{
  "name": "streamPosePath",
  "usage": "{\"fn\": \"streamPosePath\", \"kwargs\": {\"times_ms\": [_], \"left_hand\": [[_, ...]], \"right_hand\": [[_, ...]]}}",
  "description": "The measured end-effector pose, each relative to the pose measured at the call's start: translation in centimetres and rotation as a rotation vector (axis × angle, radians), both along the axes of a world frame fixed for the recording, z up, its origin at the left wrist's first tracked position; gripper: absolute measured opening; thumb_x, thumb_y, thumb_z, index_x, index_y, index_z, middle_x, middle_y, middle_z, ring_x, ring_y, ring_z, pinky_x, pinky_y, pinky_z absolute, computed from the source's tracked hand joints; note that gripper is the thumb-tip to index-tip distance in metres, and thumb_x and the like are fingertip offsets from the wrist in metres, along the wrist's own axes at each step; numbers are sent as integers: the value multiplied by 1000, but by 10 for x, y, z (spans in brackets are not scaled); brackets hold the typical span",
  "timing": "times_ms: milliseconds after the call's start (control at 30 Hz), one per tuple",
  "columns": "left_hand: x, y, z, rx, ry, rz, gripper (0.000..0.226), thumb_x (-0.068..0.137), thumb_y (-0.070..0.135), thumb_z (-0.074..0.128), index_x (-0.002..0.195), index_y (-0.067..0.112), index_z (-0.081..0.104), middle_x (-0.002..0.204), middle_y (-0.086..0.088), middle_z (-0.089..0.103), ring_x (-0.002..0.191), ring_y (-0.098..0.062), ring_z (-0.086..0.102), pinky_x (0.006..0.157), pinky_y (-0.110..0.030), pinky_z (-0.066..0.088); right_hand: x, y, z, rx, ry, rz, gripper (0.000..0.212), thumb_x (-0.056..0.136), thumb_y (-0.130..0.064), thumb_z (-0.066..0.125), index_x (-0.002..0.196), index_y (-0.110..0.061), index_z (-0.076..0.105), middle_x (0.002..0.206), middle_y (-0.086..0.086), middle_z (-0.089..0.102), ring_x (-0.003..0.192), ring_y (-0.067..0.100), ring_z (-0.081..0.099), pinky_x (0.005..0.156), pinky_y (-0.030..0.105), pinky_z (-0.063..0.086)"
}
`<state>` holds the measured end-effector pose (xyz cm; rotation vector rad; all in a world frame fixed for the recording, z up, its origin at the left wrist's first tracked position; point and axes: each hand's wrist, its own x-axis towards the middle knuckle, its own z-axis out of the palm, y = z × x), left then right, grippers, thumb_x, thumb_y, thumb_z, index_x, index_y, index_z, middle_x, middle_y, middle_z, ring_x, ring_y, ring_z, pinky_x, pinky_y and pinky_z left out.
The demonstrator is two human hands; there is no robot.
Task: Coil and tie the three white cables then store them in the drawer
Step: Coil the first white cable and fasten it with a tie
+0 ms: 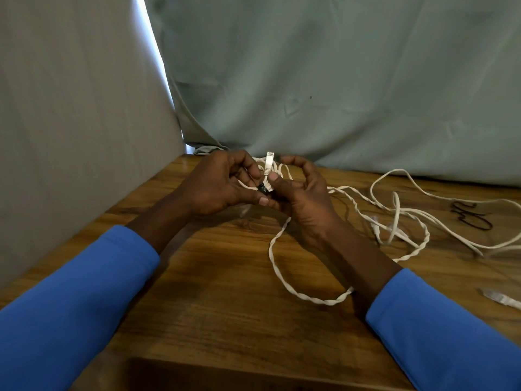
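Left of the plug (269, 161), our left hand (222, 183) curls in, its fingertips pinching a small black tie (263, 189) just under the plug. We judge that the tie is going round the gathered turns so the little coil cannot spring open. The plug stands upright between the two hands, clear of the bundle, likely so the tie bites on cord and not on the connector.

Right of the plug, our right hand (306, 193) presses its thumb on the white cable (324, 302) just below the plug. Its other fingers curl loosely behind the coil to steady it. Below the plug, the cable's twisted tail loops across the table (220, 306), not yet gathered.

Farther right of the plug, the loose cables (397, 213) lie tangled. Spare ties (473, 218) lie beyond them, and a second plug (497, 298) sits near the table's right edge.
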<state>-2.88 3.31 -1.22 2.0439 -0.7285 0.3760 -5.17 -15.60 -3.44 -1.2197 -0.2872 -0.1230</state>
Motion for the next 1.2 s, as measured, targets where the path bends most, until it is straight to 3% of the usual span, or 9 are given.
{"fn": "streamPosePath", "kwargs": {"times_ms": [67,133,333,500,633,833,933,1067,1200], "left_hand": [[-1,-1,-1,-18,-10,13,40,59,19,98,87,18,70,78,0,76,72,-10,72,69,-28,58],[-2,-3,-2,-28,-23,28,35,59,24,97,84,17,73,76,-1,77,69,-9,73,65,-23,57],[-2,-8,-9,-296,70,75,39,56,30,93,83,8,73,74,-11,76,64,-16,72,61,-26,58],[-2,-11,-9,-445,201,24,17,75,12,88,86,6,75,66,-8,74,49,-11,63,50,-20,51],[-3,-9,-9,-421,220,-12,19,78,17,85,92,9,77,76,-11,77,57,-15,68,55,-25,55],[-10,-11,-5,-319,85,-64,22,89,5,77,109,12,73,74,-10,77,61,-19,74,58,-30,59],[-11,-11,-4,-274,73,-78,23,88,1,77,108,11,73,79,-11,78,68,-24,77,64,-31,63],[-12,-14,-5,-277,103,-102,24,86,-2,77,108,6,71,83,-14,79,73,-30,78,70,-39,65],[-14,-19,-8,-318,106,-103,25,86,-2,78,110,1,70,83,-16,78,73,-32,78,67,-35,64]], "right_hand": [[-1,-1,2,-22,25,7,30,93,-3,73,121,-10,63,94,22,76,80,29,74,68,37,65],[-1,-4,3,-40,62,39,31,93,-1,71,123,-8,66,98,18,78,82,26,75,66,34,64],[1,-5,1,24,-6,80,45,88,13,68,125,-12,67,90,14,73,89,25,74,82,37,64],[1,-7,-3,-13,-96,70,44,85,14,71,126,0,67,115,21,75,111,33,72,93,39,61],[0,-5,-3,-83,-154,-49,40,80,12,76,118,2,71,112,21,76,111,35,72,89,37,61],[-3,-8,-3,58,-17,10,33,80,14,74,109,-2,73,107,27,73,95,37,74,87,47,62],[-3,-7,-3,97,7,21,32,80,15,74,105,-5,72,101,21,75,92,35,74,84,49,62],[-3,-7,-4,72,-16,-12,30,82,15,74,102,-7,70,86,6,76,84,25,74,73,41,63],[-3,-10,-5,-16,-100,-114,28,79,13,78,97,-8,72,86,5,76,89,24,73,84,43,62]]}}
